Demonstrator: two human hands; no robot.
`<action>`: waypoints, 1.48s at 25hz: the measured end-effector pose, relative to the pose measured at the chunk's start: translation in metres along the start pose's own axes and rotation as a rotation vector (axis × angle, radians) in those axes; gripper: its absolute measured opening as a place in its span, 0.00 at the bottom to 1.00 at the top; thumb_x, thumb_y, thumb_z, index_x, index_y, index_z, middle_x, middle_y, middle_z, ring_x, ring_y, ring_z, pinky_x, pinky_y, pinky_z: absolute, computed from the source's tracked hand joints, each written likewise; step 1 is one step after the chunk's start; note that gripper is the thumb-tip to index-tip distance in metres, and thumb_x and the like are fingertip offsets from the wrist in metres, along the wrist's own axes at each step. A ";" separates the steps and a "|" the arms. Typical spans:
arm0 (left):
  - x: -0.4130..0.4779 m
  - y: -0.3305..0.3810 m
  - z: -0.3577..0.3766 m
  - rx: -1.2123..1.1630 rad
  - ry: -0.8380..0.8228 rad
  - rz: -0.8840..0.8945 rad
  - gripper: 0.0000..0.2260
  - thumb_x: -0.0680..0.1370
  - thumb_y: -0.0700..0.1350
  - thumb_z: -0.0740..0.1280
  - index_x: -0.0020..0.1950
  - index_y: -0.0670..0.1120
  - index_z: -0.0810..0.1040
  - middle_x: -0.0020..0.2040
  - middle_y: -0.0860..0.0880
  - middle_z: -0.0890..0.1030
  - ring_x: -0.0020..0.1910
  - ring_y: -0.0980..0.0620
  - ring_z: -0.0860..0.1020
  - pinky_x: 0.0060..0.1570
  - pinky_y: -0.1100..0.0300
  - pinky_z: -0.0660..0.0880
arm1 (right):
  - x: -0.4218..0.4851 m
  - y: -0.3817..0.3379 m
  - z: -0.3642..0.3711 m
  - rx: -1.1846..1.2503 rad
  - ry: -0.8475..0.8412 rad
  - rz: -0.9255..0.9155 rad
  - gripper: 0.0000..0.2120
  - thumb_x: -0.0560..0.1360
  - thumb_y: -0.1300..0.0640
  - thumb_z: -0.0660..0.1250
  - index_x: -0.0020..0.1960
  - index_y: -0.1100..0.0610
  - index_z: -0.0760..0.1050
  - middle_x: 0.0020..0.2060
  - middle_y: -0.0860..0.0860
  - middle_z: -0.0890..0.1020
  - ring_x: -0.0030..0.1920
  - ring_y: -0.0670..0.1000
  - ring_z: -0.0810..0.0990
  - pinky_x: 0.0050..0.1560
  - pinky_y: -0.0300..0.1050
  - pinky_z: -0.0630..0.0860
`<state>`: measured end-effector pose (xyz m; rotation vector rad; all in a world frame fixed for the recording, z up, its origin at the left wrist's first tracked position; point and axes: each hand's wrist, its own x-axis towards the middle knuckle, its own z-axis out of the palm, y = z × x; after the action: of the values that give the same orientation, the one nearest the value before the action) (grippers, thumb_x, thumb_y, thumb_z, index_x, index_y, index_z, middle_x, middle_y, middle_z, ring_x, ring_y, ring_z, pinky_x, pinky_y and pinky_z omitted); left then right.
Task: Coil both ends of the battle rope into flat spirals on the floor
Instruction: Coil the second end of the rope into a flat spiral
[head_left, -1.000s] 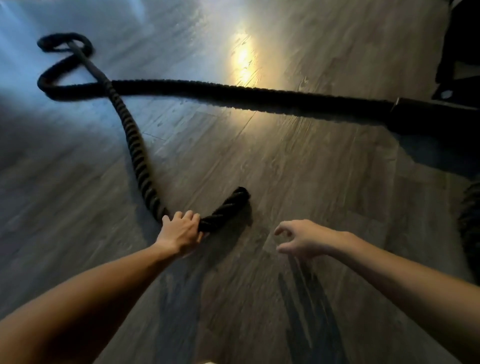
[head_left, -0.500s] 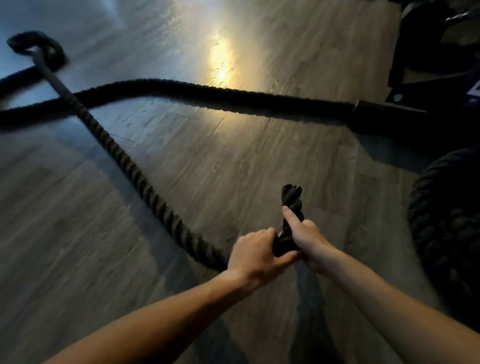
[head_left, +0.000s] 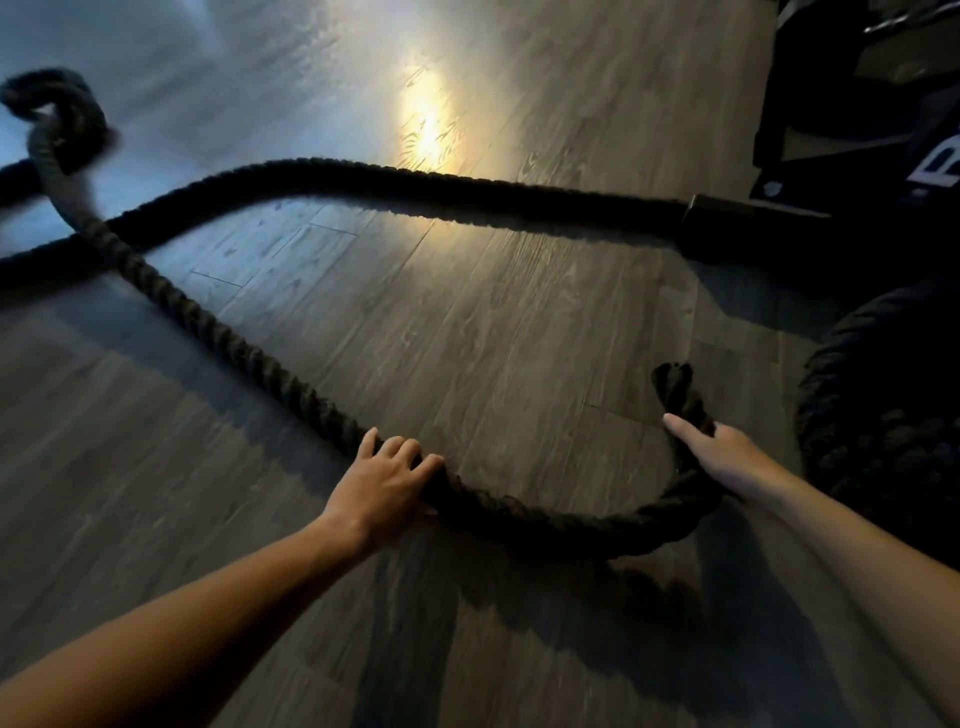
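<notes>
Head camera view: two bare arms reach down over a dark wood-plank floor (head_left: 519, 322), where a thick black battle rope (head_left: 291, 387) lies in long curves. Near the person, the rope bends into a shallow U between the two hands. The left hand (head_left: 382, 486) presses on top of the rope, fingers spread and curled over it, at the left side of the bend. The right hand (head_left: 719, 457) grips the rope just below its frayed end (head_left: 672, 382), which points up and away from the person. From the left hand the rope runs diagonally to the upper left, crossing over another stretch that sweeps right toward a black end sleeve (head_left: 722, 228). A dark rope coil (head_left: 878, 415) sits at the right edge, near the right hand. A bright patch of light (head_left: 428, 119) glares on the floor beyond.
</notes>
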<state>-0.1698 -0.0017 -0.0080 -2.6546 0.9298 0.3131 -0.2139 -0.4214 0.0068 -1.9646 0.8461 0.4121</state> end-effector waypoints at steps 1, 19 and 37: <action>0.000 0.001 0.002 0.046 0.011 0.020 0.28 0.80 0.63 0.52 0.77 0.52 0.59 0.71 0.45 0.70 0.70 0.43 0.68 0.71 0.43 0.62 | -0.001 0.002 0.007 -0.002 0.003 0.006 0.43 0.68 0.30 0.70 0.71 0.58 0.70 0.64 0.55 0.77 0.61 0.57 0.78 0.60 0.53 0.75; -0.043 0.168 -0.053 -0.483 -0.188 0.398 0.24 0.76 0.69 0.61 0.57 0.50 0.75 0.53 0.48 0.82 0.48 0.44 0.82 0.40 0.53 0.74 | -0.054 0.016 0.066 -0.435 0.166 -0.121 0.41 0.73 0.51 0.73 0.79 0.52 0.54 0.70 0.60 0.64 0.70 0.65 0.63 0.68 0.57 0.66; -0.004 0.000 -0.026 0.044 0.039 0.776 0.34 0.73 0.49 0.67 0.76 0.66 0.58 0.72 0.46 0.67 0.65 0.46 0.72 0.54 0.50 0.78 | -0.108 0.100 0.095 -0.316 0.136 -0.395 0.41 0.70 0.42 0.73 0.78 0.44 0.58 0.57 0.42 0.63 0.60 0.50 0.67 0.60 0.49 0.70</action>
<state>-0.1705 -0.0088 0.0175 -2.1477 1.9220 0.3962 -0.3557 -0.3310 -0.0406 -2.4107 0.4739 0.1873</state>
